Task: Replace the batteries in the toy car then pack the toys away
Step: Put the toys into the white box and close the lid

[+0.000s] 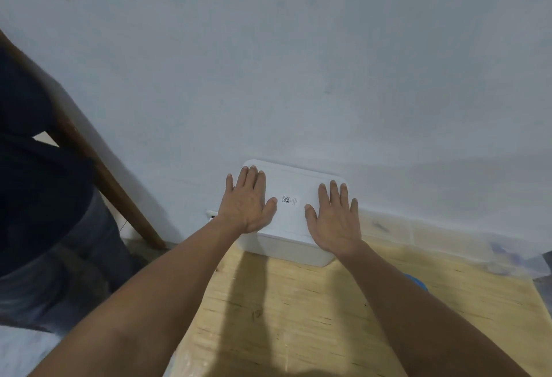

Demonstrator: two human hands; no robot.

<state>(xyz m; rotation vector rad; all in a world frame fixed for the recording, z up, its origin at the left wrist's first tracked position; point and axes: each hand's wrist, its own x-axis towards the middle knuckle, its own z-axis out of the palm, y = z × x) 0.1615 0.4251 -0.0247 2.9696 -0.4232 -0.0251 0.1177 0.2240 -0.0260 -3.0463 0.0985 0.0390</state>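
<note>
Head view: my left hand and right hand lie flat, fingers spread, on the lid of the white box. Neither grips anything. Box sits on the desk, back edge against the wall. Toys not visible, presumably inside. Looks like rigid, smooth, light plastic; I'd press near the lid corners and lift by the sides.
</note>
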